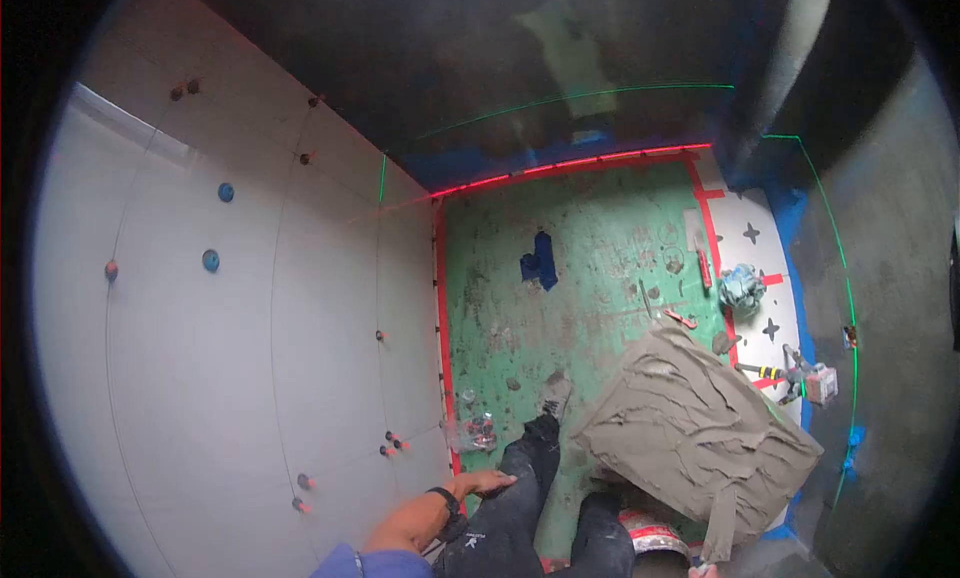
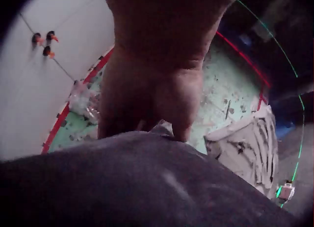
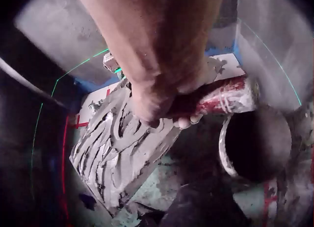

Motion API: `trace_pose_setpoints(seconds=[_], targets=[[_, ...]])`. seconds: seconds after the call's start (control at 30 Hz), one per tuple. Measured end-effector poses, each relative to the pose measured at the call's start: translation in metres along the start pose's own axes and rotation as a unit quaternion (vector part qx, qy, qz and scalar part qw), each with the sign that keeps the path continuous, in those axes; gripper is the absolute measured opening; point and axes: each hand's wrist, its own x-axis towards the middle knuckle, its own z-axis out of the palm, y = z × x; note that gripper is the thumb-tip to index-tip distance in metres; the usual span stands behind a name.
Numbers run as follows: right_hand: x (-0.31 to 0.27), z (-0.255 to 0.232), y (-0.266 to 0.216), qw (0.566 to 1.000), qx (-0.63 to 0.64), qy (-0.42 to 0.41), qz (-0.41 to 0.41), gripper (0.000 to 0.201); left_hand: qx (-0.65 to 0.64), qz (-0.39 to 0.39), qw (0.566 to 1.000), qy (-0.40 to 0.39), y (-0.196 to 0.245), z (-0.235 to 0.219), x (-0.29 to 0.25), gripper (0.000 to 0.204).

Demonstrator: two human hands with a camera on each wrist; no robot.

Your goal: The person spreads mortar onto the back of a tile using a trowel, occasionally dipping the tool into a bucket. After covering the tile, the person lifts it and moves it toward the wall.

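Observation:
My left hand (image 1: 487,481) rests on my dark-trousered leg (image 1: 512,503); in the left wrist view the hand (image 2: 152,104) stands behind the trouser fabric, which hides its fingertips. At the bottom edge of the head view, my right hand (image 1: 703,571) grips a margin trowel, its narrow blade (image 1: 722,523) coated in mortar and overlapping the near corner of a large tile. Wet grey mortar (image 1: 690,408) covers that tile in ridges. In the right wrist view the hand (image 3: 157,102) is curled round the trowel's red, mortar-smeared handle (image 3: 225,97).
A bucket (image 1: 655,533) stands beside my leg. Past the tile are a laser level (image 1: 820,385), a crumpled bag (image 1: 741,290) and a red-handled tool (image 1: 704,269) on the green floor (image 1: 600,218). Clear plastic (image 1: 475,433) lies by the left wall, which carries levelling clips (image 1: 390,440).

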Motion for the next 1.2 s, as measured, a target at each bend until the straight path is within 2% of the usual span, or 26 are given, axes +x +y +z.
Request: trace_pose_setpoints(seconds=[0.03, 0.07, 0.1, 0.17, 0.2, 0.23, 0.3, 0.33, 0.37, 0.4, 0.43, 0.5, 0.57, 0.6, 0.63, 0.7, 0.73, 0.77, 0.8, 0.83, 0.87, 0.9, 1.0, 1.13, 1.2], targets=[[-0.002, 0.003, -0.019, 0.998, 0.061, -0.008, 0.01, 0.04, -0.009, 0.023, 0.999, -0.042, 0.003, -0.011, 0.008, 0.075], [-0.004, 0.0, -0.05, 0.98, 0.185, -0.036, 0.061, 0.042, -0.02, 0.05, 0.996, -0.075, 0.005, -0.024, 0.016, 0.073], [0.001, 0.006, -0.071, 0.981, 0.179, -0.038, 0.063, 0.042, -0.03, 0.073, 0.992, -0.096, 0.007, -0.04, 0.023, 0.071], [0.011, 0.014, -0.126, 0.973, 0.19, -0.036, 0.128, 0.045, -0.058, 0.114, 0.985, -0.112, 0.008, -0.074, 0.028, 0.068], [0.011, 0.004, -0.16, 0.992, 0.098, -0.046, 0.066, 0.049, -0.074, 0.127, 0.984, -0.104, 0.006, -0.092, 0.029, 0.067], [0.017, 0.005, -0.175, 0.992, 0.093, -0.046, 0.068, 0.049, -0.089, 0.135, 0.983, -0.085, 0.003, -0.109, 0.028, 0.066], [0.034, 0.027, -0.188, 0.996, -0.081, -0.023, -0.015, 0.05, -0.118, 0.14, 0.982, -0.046, -0.001, -0.138, 0.022, 0.059], [0.045, 0.044, -0.175, 0.978, -0.114, 0.076, -0.159, 0.048, -0.143, 0.145, 0.979, -0.004, -0.004, -0.153, 0.018, 0.051], [0.041, 0.028, -0.21, 0.978, -0.116, 0.075, -0.157, 0.048, -0.167, 0.151, 0.974, 0.039, -0.01, -0.164, 0.02, 0.044], [0.041, 0.008, -0.246, 0.987, -0.125, 0.007, -0.101, 0.046, -0.1, 0.166, 0.974, 0.12, -0.014, -0.166, 0.023, 0.042], [0.038, -0.007, -0.276, 0.988, -0.133, -0.061, -0.045, 0.045, -0.102, 0.166, 0.974, 0.118, -0.019, -0.167, 0.022, 0.042], [0.062, 0.003, -0.256, 0.991, -0.089, -0.072, -0.072, 0.046, 0.008, 0.19, 0.968, 0.165, -0.025, -0.173, 0.018, 0.039], [0.088, 0.022, -0.224, 0.984, -0.077, -0.1, -0.127, 0.053, -0.023, 0.179, 0.972, 0.153, -0.026, -0.17, 0.021, 0.038], [0.08, 0.01, -0.247, 0.985, -0.124, -0.107, -0.057, 0.06, -0.052, 0.165, 0.975, 0.14, -0.026, -0.169, 0.022, 0.037], [0.077, 0.008, -0.261, 0.995, -0.097, -0.036, -0.006, 0.039, -0.042, 0.166, 0.978, 0.122, -0.028, -0.169, 0.024, 0.037], [0.078, -0.005, -0.274, 0.997, -0.065, 0.013, -0.044, 0.043, 0.047, 0.18, 0.965, 0.185, -0.02, -0.162, 0.025, 0.034], [0.089, -0.001, -0.257, 0.992, -0.109, 0.029, -0.049, 0.045, 0.0, 0.17, 0.971, 0.171, -0.015, -0.16, 0.021, 0.034], [0.094, -0.004, -0.256, 0.994, -0.093, 0.05, -0.036, 0.045, -0.044, 0.153, 0.975, 0.157, -0.009, -0.164, 0.012, 0.033], [0.095, -0.027, -0.283, 0.994, -0.108, -0.007, 0.021, 0.042, -0.074, 0.24, 0.951, 0.178, -0.024, -0.165, 0.022, 0.034], [0.103, -0.021, -0.267, 0.991, -0.099, 0.085, -0.022, 0.039, -0.093, 0.206, 0.959, 0.171, -0.024, -0.168, 0.02, 0.032], [0.114, -0.032, -0.278, 0.992, -0.105, 0.053, 0.035, 0.039, -0.109, 0.191, 0.961, 0.168, -0.003, -0.165, -0.001, 0.029], [0.122, -0.038, -0.282, 0.991, -0.097, 0.084, 0.026, 0.038, -0.128, 0.171, 0.96, 0.179, 0.011, -0.167, -0.018, 0.027], [0.146, -0.054, -0.288, 0.99, -0.107, 0.082, 0.047, 0.038, -0.184, 0.164, 0.956, 0.159, -0.041, -0.172, 0.011, 0.022], [0.177, -0.059, -0.282, 0.986, -0.097, 0.132, 0.003, 0.037, -0.199, 0.128, 0.956, 0.173, -0.061, -0.17, 0.002, 0.021], [0.193, -0.057, -0.288, 0.985, -0.084, 0.146, -0.023, 0.037, -0.161, 0.096, 0.962, 0.198, -0.069, -0.168, 0.002, 0.022]])
